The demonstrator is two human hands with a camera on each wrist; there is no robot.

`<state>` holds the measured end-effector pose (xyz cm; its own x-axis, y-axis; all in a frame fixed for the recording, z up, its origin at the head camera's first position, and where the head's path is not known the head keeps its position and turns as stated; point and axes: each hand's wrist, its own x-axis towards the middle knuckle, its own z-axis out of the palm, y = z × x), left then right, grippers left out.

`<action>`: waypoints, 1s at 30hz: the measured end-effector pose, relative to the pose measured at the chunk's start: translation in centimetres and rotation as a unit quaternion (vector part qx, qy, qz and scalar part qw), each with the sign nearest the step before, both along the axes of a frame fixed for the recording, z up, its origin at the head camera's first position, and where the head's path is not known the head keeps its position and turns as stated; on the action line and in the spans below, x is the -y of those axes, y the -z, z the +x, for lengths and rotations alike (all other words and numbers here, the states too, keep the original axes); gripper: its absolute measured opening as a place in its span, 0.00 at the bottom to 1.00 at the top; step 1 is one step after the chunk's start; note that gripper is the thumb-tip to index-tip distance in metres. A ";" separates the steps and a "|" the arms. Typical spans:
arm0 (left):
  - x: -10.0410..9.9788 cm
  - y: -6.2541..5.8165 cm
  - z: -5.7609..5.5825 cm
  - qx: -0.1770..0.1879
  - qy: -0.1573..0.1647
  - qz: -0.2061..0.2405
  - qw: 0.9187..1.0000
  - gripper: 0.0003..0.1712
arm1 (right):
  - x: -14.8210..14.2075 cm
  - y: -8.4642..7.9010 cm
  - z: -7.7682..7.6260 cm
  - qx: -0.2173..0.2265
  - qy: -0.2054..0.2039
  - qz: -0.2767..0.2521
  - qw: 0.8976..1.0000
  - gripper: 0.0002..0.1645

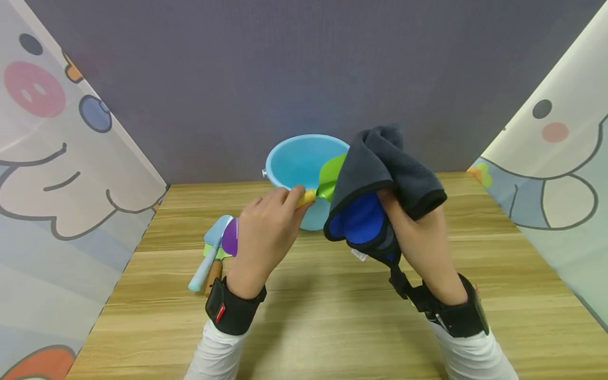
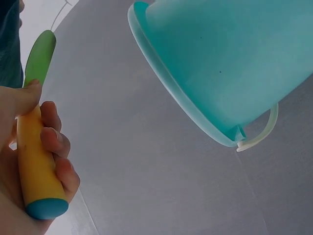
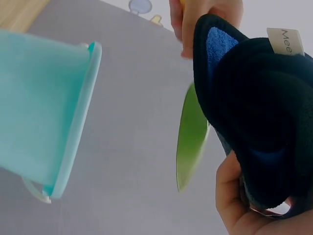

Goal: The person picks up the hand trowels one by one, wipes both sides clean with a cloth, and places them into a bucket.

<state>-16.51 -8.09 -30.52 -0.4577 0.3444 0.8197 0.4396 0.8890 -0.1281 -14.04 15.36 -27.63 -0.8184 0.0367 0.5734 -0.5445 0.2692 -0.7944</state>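
My left hand [image 1: 266, 227] grips the yellow handle of a toy shovel [image 2: 36, 156], fingers wrapped round it in the left wrist view. The shovel's green blade points up and to the right, partly behind a cloth [image 1: 368, 169]. That cloth is dark grey on one side and blue on the other, with black edging and a white tag. Bunched up, it hangs from my right hand [image 1: 423, 237], whose fingers are partly hidden in its folds. In the right wrist view the cloth's edge overlaps the blade [image 3: 190, 142]; whether they touch I cannot tell.
A light blue bucket [image 1: 294, 161] stands behind both hands, close to the grey back wall. Left of my left hand, several toy tools lie in a heap on the wooden table [image 1: 323, 327], among them a light blue shovel [image 1: 204, 268] and something purple [image 1: 230, 237].
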 end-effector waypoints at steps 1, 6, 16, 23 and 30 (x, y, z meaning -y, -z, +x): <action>0.0 0.0 0.0 -0.001 0.001 0.001 1.000 0.14 | 0.2 0.1 0.0 -0.006 -0.006 0.007 1.000 0.26; -0.1 0.0 0.0 -0.002 0.003 -0.001 1.000 0.12 | 1.4 0.6 0.0 -0.037 -0.038 0.025 0.998 0.29; 0.1 0.0 0.2 -0.006 0.033 -0.004 0.999 0.08 | 2.4 2.0 -0.5 -0.041 -0.047 0.041 0.997 0.28; 0.1 0.0 0.3 -0.023 0.039 -0.012 0.999 0.06 | 2.4 2.1 -0.8 -0.061 -0.051 0.046 0.996 0.24; 0.1 0.0 0.4 -0.037 0.039 -0.014 0.998 0.06 | 2.5 2.1 -0.9 -0.076 -0.049 0.047 0.995 0.24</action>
